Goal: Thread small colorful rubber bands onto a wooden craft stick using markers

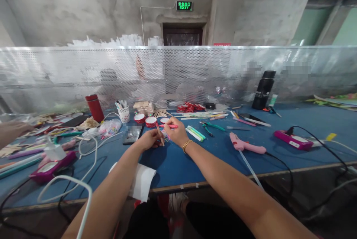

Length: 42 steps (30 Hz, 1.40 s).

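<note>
Over the middle of the blue table, my left hand (150, 139) is closed on a flat wooden craft stick (160, 135), held tilted. My right hand (178, 132) grips a red marker (172, 126), its front end close to the stick's upper part; I cannot tell if they touch. Small colourful bits lie partly hidden between the hands. Just behind are red-and-white rolls (151, 121). Green and white markers (195, 133) lie right of my right hand, with teal-handled pliers (206, 129) beyond. A dark pixelated device (132, 135) lies left of my left hand.
A pink glue gun (245, 145) and purple power strip (292, 140) lie right. Another purple strip (52, 167), white cables (83, 183) and another person's hand (13, 133) are left. A red flask (95, 108), black flask (263, 91) and perforated screen (195, 75) stand behind.
</note>
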Tool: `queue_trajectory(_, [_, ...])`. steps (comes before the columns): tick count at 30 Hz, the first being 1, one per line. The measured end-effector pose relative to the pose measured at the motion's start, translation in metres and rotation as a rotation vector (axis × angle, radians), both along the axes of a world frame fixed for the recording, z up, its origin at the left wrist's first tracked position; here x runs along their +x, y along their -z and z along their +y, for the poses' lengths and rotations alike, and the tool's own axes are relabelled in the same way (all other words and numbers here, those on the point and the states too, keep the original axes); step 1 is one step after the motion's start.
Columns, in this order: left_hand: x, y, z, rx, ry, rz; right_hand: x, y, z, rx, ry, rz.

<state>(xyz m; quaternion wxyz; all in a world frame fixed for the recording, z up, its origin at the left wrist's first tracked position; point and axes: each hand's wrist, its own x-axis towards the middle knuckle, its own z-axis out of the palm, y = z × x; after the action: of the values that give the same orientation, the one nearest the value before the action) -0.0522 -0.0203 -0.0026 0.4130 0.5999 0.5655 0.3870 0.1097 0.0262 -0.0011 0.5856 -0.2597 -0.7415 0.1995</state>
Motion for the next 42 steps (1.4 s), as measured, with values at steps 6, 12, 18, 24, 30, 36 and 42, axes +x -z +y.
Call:
queue_trajectory(6, [-0.001,-0.001,-0.002,-0.005,0.009,-0.003,-0.001,0.003,0.005,-0.056,-0.04,0.02])
queue_trajectory(12, [-0.004,-0.002,-0.005,0.023,-0.003,-0.002,-0.004,0.011,0.004,-0.078,-0.094,-0.039])
queue_trajectory(18, [-0.008,0.002,-0.003,0.04,0.026,0.043,-0.008,0.014,-0.001,-0.084,-0.166,-0.113])
queue_trajectory(24, [-0.008,0.005,-0.001,0.062,0.026,0.088,-0.012,0.017,0.002,-0.109,-0.185,-0.085])
queue_trajectory(30, [-0.004,0.005,-0.001,0.083,0.011,0.118,-0.012,0.019,0.006,-0.101,-0.192,-0.059])
queue_trajectory(36, [0.001,0.005,-0.002,0.108,-0.004,0.134,-0.011,0.021,0.009,-0.094,-0.188,-0.047])
queue_trajectory(42, [0.004,0.006,0.002,0.118,-0.016,0.155,-0.008,0.018,0.009,-0.095,-0.141,0.009])
